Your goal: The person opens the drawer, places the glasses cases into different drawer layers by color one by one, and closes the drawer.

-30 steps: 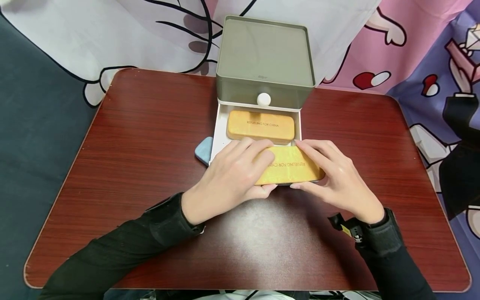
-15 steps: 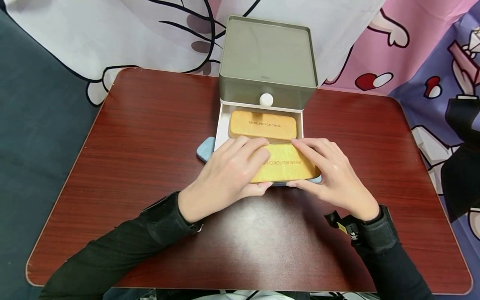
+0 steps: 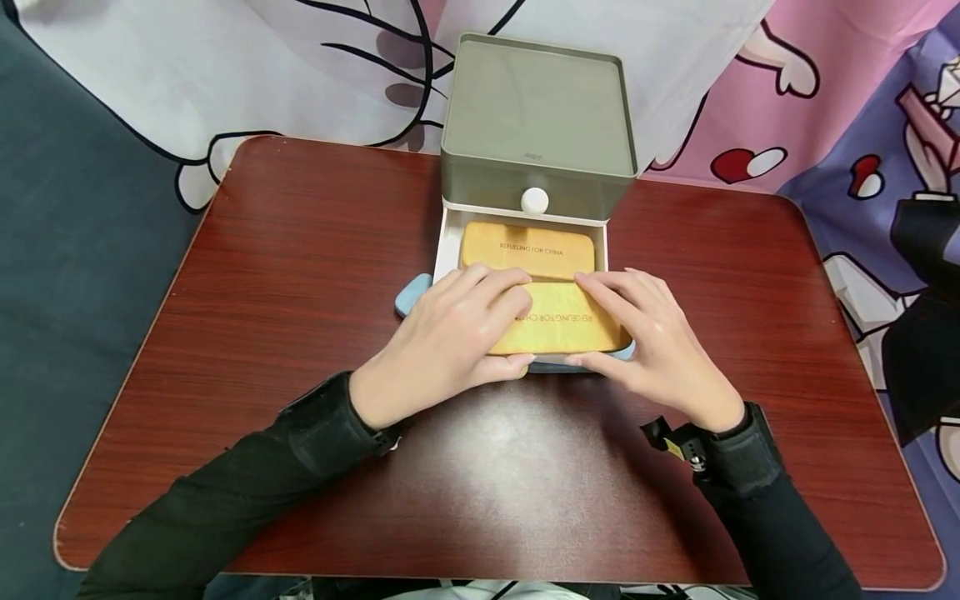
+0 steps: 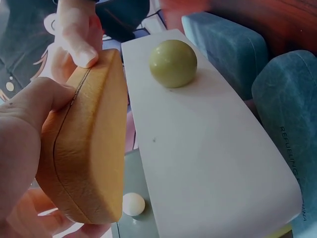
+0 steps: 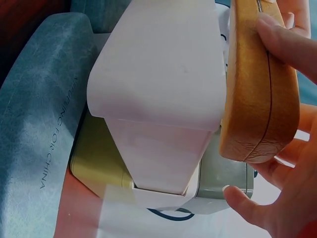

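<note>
Both my hands hold a yellow glasses case (image 3: 558, 321) by its two ends, over the front of a pulled-out white drawer (image 3: 450, 242). My left hand (image 3: 442, 337) grips the left end, and my right hand (image 3: 652, 350) pinches the right end between thumb and fingers. From the left wrist, the seam along the case's edge looks closed, and the case is above the level of the drawer front (image 4: 198, 134) with its olive knob (image 4: 173, 63). A second yellow glasses case (image 3: 528, 250) lies inside the drawer, towards the back.
The drawer belongs to a grey-green storage box (image 3: 536, 108) whose upper drawer is shut and has a white knob (image 3: 535, 201). One blue case (image 3: 413, 293) lies left of the drawer, and another blue case (image 3: 555, 368) lies by its front. A patterned curtain hangs behind the table (image 3: 315, 250).
Both hands have carried the held glasses case away from me towards the one in the drawer, slightly leftward. More of the blue case at the front now shows below it.
</note>
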